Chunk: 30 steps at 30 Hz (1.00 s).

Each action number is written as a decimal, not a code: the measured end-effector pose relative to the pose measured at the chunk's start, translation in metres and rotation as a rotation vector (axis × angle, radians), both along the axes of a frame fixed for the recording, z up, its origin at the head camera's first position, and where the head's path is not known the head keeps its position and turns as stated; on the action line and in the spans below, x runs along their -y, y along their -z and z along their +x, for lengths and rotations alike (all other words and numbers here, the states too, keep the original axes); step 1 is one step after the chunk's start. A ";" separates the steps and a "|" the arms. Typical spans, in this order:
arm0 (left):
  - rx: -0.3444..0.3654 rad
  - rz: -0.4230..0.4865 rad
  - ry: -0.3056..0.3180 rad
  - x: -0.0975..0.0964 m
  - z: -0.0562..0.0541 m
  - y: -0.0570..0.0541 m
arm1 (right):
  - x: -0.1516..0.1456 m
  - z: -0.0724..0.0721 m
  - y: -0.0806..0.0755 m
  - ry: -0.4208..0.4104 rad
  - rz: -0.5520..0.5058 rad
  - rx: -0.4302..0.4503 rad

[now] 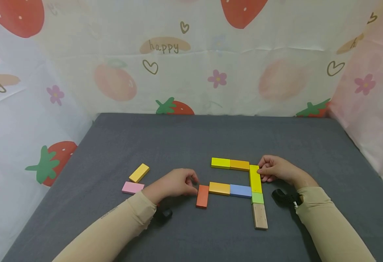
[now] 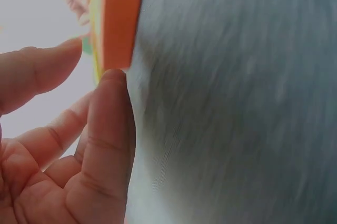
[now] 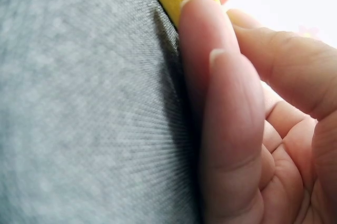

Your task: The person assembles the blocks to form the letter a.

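1. Orange-red, wooden-looking rectangular block (image 1: pixel 202 197): flat at the middle row's left end. Left hand (image 1: pixel 175 183) touches its edge, thumb and finger spread.
2. Yellow, wooden-looking rectangular block (image 1: pixel 255 178): tops the right column. Right hand (image 1: pixel 280 170) has fingertips on it; pinch or push, cannot tell.
3. Step, judged: aligning blocks. Next move calls for light nudges, neighbours undisturbed.
4. Outlying: pink rectangular block (image 1: pixel 132 187), left.

Beige sleeves (image 1: pixel 111 233), creased cuffs (image 1: pixel 146 211), dark lettering (image 1: pixel 108 212), black wrist cameras (image 1: pixel 283 198)
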<state>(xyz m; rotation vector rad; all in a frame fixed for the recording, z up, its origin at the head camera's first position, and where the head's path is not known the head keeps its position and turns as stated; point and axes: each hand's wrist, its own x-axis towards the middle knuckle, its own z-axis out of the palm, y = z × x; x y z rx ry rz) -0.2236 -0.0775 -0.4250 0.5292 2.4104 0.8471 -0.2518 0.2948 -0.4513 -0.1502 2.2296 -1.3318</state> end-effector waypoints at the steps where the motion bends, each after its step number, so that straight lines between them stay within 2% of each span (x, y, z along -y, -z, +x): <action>1: -0.001 0.008 -0.003 0.004 -0.001 -0.001 | 0.000 0.000 0.000 0.000 -0.001 0.000; 6: -0.043 0.040 -0.011 0.028 -0.004 -0.011 | -0.001 0.000 0.000 -0.003 -0.004 -0.001; 9: -0.073 0.047 -0.037 0.045 -0.005 -0.017 | -0.001 0.000 0.001 -0.004 -0.006 0.000; 17: -0.102 0.004 -0.104 0.089 -0.007 -0.028 | 0.000 0.001 0.000 0.004 -0.001 0.008; 23: -0.083 -0.013 -0.119 0.118 -0.009 -0.027 | 0.000 0.001 0.000 0.005 0.001 0.007; 30: -0.061 -0.049 -0.090 0.143 -0.009 -0.022 | 0.001 0.001 -0.002 0.003 0.003 0.007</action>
